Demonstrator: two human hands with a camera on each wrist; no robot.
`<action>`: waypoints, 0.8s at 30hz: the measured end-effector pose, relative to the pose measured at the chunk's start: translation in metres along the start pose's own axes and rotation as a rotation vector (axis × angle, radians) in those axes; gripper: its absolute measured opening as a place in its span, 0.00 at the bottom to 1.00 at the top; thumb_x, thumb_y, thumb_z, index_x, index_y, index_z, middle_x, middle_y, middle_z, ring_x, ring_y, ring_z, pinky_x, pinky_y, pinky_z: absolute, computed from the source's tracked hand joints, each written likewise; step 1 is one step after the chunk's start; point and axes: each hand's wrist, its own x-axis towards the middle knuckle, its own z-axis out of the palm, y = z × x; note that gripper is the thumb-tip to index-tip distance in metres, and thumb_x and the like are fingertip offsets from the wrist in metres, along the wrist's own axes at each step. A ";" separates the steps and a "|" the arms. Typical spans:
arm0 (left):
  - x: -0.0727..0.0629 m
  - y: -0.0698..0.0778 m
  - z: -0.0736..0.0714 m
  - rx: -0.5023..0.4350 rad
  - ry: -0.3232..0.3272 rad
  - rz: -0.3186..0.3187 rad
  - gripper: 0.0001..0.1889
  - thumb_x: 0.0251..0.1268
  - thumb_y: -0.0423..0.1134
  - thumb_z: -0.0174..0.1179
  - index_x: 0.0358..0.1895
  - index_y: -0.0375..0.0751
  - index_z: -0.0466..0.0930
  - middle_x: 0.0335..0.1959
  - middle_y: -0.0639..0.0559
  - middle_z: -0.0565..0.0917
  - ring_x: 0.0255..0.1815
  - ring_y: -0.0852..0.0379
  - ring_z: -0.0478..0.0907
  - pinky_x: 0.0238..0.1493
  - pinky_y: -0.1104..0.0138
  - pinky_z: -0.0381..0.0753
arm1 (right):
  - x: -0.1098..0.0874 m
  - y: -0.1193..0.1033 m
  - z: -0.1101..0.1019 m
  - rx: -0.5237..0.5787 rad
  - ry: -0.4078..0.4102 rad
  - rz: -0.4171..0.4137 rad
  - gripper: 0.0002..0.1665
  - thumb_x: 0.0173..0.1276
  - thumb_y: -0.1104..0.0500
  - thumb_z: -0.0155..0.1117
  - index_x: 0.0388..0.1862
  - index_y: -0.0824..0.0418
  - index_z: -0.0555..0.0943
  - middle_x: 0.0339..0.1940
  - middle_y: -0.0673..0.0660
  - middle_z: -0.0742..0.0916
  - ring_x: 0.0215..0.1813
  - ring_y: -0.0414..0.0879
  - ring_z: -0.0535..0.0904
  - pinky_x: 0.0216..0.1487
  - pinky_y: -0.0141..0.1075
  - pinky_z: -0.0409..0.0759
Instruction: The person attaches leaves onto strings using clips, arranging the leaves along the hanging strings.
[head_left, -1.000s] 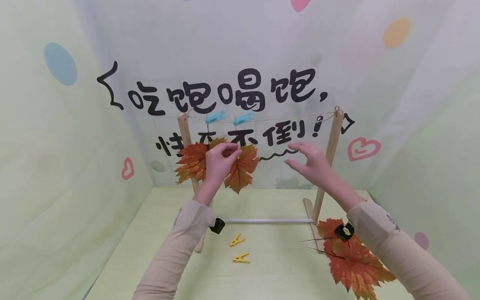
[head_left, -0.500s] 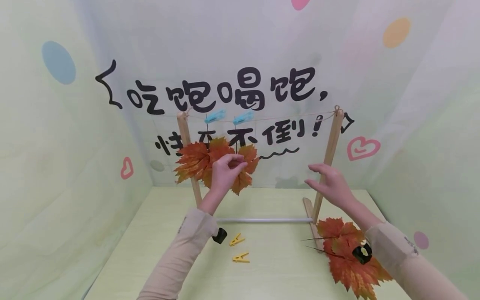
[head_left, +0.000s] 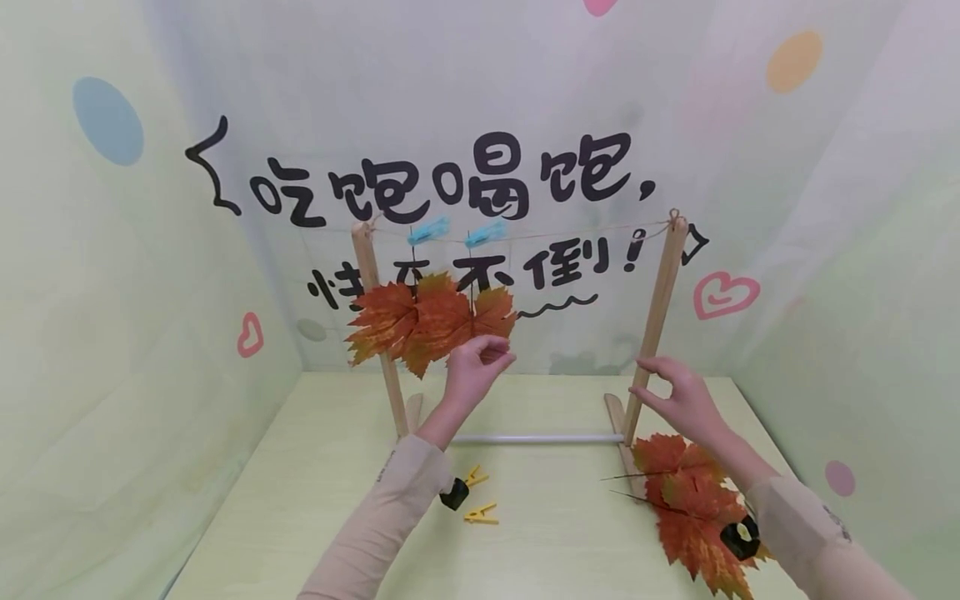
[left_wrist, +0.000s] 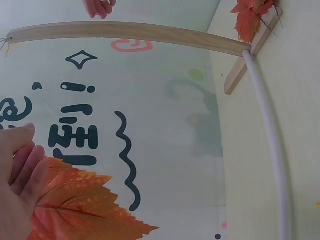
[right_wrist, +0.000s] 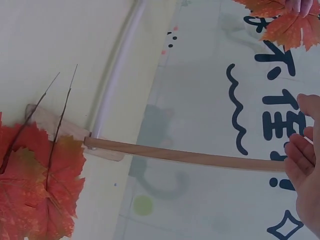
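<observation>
Two orange-red maple leaves [head_left: 384,323] hang by thin dark stems from a string [head_left: 585,234], each under a light blue clothespin [head_left: 486,234]. In front of the right-hand leaf's lower part is my left hand [head_left: 477,372], fingers loosely bent with nothing held. Whether it touches the leaf [left_wrist: 85,205] I cannot tell. My right hand [head_left: 684,398] is by the right wooden post [head_left: 656,325], thumb and fingers apart and holding nothing. More maple leaves [head_left: 697,517] lie on the table below it, partly covered by the right forearm and wrist camera.
Two yellow clothespins [head_left: 482,514] lie on the table [head_left: 555,542], the farther one partly behind the left wrist camera. A white rod [head_left: 540,438] joins the feet of the wooden frame. Behind stands a printed curtain [head_left: 555,92] with black lettering.
Both hands have moved down and to the right. My left hand has come away from between the hanging leaves, uncovering more of them. The leaves stay hanging from the blue clothespins.
</observation>
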 end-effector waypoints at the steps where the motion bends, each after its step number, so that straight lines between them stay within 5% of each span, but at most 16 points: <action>1: -0.002 -0.001 0.004 0.005 -0.011 0.000 0.09 0.49 0.32 0.67 0.36 0.34 0.83 0.30 0.46 0.84 0.30 0.56 0.81 0.33 0.72 0.80 | -0.003 0.002 0.000 -0.006 0.001 0.006 0.23 0.50 0.68 0.70 0.47 0.72 0.77 0.43 0.66 0.83 0.45 0.58 0.77 0.45 0.51 0.76; 24: -0.054 -0.027 0.093 0.005 -0.259 -0.080 0.09 0.49 0.30 0.66 0.36 0.35 0.82 0.30 0.47 0.84 0.30 0.57 0.81 0.32 0.76 0.78 | -0.048 0.023 -0.002 -0.053 -0.009 0.146 0.22 0.51 0.67 0.70 0.47 0.70 0.77 0.42 0.65 0.83 0.44 0.59 0.77 0.43 0.54 0.76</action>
